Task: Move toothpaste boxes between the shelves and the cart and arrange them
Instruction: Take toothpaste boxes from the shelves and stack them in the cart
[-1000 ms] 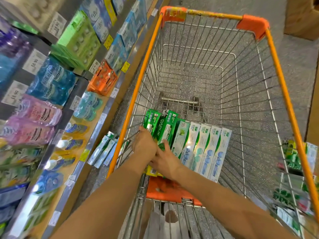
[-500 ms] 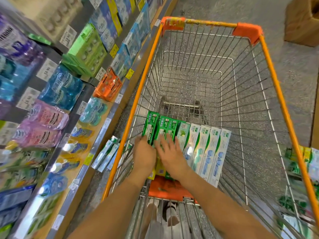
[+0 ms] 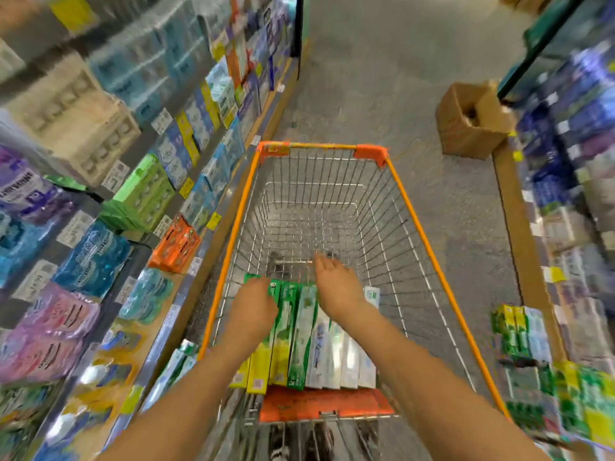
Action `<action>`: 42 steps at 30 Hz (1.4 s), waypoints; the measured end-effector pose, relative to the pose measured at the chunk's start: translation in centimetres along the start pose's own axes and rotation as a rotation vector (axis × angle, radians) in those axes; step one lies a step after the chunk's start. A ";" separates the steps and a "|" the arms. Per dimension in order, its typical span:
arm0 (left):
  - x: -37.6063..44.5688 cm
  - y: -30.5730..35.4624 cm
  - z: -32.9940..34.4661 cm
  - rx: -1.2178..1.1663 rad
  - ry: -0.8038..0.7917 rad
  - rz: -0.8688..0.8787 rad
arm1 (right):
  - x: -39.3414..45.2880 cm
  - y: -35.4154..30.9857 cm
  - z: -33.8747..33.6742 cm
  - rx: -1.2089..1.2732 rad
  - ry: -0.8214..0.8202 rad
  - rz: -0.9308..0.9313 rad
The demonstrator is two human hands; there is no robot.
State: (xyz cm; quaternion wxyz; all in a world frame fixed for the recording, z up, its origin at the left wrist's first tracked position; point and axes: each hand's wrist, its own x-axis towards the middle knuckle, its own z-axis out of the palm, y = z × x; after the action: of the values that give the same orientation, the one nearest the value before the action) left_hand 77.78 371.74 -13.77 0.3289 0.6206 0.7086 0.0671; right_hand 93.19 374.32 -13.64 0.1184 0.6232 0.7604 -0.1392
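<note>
Left hand (image 3: pixel 254 306) lay flat on green toothpaste boxes (image 3: pixel 288 331) in cart (image 3: pixel 429 247), lower centre; right hand (image 3: pixel 336 284) hovered, fingers apart, holding nothing. Best to square the ends w/ flat palms.

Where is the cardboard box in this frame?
In the head view, the cardboard box sits on the aisle floor, upper right, beyond the cart and against the right-hand shelving.

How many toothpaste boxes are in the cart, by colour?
Green boxes: 4
White boxes: 4
Total: 8 in the cart; the picture is blurred and the hands cover parts of the row, so the count is approximate.
</note>
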 end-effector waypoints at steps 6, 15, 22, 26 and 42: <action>-3.9 11.7 -3.4 0.273 0.053 0.400 | -11.4 9.5 -9.3 -0.045 0.251 0.285; -17.5 28.3 6.8 0.454 0.009 0.887 | -42.4 21.9 -6.7 0.091 0.371 0.837; -32.5 35.9 22.1 0.547 -0.172 1.155 | -66.6 24.6 3.7 0.260 0.324 1.278; -39.0 37.1 28.4 0.656 -0.293 1.234 | -75.2 24.5 8.5 0.335 0.275 1.464; -42.9 51.4 53.0 0.857 -0.627 1.510 | -81.0 39.7 21.3 0.638 0.148 1.738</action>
State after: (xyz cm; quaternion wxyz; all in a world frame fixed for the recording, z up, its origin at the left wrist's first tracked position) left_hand 150.38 326.85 -12.47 0.1171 0.9767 -0.0415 -0.1752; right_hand 148.03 299.85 -7.38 -0.0447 0.9846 -0.0424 -0.1638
